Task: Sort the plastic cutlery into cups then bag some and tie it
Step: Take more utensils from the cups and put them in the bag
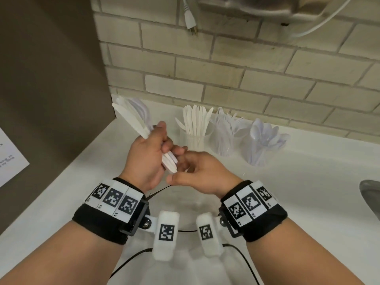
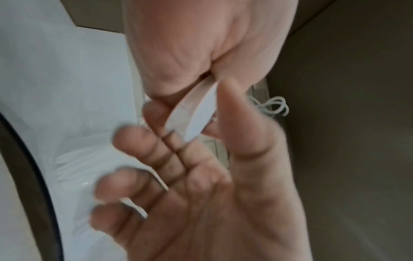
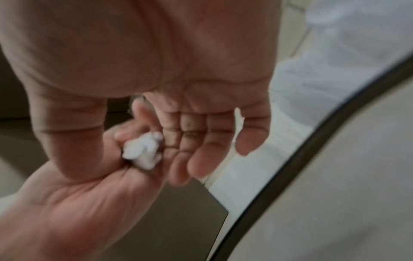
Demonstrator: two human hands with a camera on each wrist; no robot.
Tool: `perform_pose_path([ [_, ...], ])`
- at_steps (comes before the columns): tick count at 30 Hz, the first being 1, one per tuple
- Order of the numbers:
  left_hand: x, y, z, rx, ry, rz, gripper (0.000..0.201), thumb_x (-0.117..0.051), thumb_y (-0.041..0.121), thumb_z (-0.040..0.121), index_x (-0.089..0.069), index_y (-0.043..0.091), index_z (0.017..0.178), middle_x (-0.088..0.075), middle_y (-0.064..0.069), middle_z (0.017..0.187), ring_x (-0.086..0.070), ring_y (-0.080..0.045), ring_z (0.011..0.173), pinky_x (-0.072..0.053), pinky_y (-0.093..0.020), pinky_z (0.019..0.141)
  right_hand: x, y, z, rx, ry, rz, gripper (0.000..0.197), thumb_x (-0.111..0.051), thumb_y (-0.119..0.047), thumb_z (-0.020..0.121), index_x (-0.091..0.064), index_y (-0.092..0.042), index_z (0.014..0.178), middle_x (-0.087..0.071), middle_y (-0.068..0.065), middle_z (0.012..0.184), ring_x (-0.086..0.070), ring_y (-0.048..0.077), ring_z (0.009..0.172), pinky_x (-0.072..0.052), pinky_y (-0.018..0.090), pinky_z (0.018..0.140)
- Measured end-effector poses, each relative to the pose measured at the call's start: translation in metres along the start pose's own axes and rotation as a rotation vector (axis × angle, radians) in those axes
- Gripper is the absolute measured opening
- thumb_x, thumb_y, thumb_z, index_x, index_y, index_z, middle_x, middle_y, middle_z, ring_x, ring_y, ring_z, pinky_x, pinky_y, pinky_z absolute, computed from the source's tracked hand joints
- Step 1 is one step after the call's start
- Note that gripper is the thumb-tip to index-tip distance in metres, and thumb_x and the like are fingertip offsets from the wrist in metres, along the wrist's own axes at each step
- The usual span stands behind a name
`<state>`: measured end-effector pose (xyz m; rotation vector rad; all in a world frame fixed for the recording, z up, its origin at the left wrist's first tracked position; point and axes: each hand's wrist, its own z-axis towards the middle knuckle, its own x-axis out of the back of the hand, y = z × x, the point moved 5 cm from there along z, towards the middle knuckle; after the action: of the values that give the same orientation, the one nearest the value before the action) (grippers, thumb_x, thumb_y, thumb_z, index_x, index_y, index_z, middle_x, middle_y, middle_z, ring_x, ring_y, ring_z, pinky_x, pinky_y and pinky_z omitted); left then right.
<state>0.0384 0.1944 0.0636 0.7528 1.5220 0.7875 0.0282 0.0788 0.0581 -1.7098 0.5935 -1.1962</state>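
A bundle of white plastic cutlery sits tilted in the left hand. Three clear cups hold knives, forks and spoons upright.

Wristband tags bearing small codes, too small to read, paper sheet print illegible
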Motion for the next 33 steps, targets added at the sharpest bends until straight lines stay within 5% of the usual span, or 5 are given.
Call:
perform_pose_path([
  [5, 0.008, -0.010, 0.005, 0.038, 0.084, 0.309, 0.025, -0.049, 0.023, 0.096, -0.044, 0.017, 0.073, -0.030, 0.001, 0.049, -0.029, -0.012, 0.038, -0.032, -0.023, 0.040, 0.028, -0.014, 0.004, 0.118, 0.428, -0.031, 0.020, -0.074, -0.024, 0.077, -0.057, -0.022, 0.066, -0.052, -0.013, 0.059, -0.046, 0.000, 0.052, -0.037, 0.014, 0.056],
  [16, -0.009, -0.026, -0.003, -0.036, -0.123, 0.881, 0.015, -0.044, 0.019, 0.093, -0.047, 0.018, 0.108, -0.052, -0.004, 0.063, -0.049, -0.024, 0.050, -0.046, -0.034, 0.053, 0.028, -0.022, 0.017, 0.066, 0.481, 0.012, 0.029, -0.077, -0.036, 0.076, -0.061, -0.013, 0.085, -0.060, -0.003, 0.067, -0.056, 0.011, 0.060, -0.050, 0.027, 0.062],
  [23, -0.013, -0.024, -0.013, 0.011, -0.250, 0.614, 0.020, -0.049, -0.005, 0.079, -0.046, 0.016, 0.079, -0.050, 0.013, 0.048, -0.037, -0.005, 0.041, -0.027, -0.022, 0.044, 0.026, -0.013, 0.019, 0.001, 0.377, 0.120, 0.038, -0.059, -0.033, 0.091, -0.055, 0.005, 0.093, -0.054, 0.013, 0.072, -0.053, 0.026, 0.063, -0.045, 0.037, 0.057],
  [29, -0.011, -0.030, -0.012, 0.141, -0.194, 0.338, 0.040, -0.039, 0.042, 0.098, -0.048, 0.014, 0.071, -0.046, 0.001, 0.052, -0.030, -0.013, 0.043, -0.019, -0.024, 0.045, 0.025, -0.007, 0.023, -0.039, 0.381, 0.181, 0.034, -0.052, -0.035, 0.093, -0.051, -0.002, 0.096, -0.058, 0.015, 0.076, -0.057, 0.027, 0.065, -0.045, 0.035, 0.056],
  [33, -0.015, -0.029, -0.012, 0.071, -0.168, 0.457, 0.032, -0.032, 0.033, 0.102, -0.042, 0.010, 0.083, -0.055, 0.003, 0.052, -0.033, -0.015, 0.045, -0.026, -0.023, 0.042, 0.025, -0.007, 0.021, -0.011, 0.369, 0.262, 0.032, -0.059, -0.034, 0.091, -0.054, -0.003, 0.097, -0.057, 0.013, 0.066, -0.047, 0.017, 0.043, -0.037, 0.025, 0.043],
])
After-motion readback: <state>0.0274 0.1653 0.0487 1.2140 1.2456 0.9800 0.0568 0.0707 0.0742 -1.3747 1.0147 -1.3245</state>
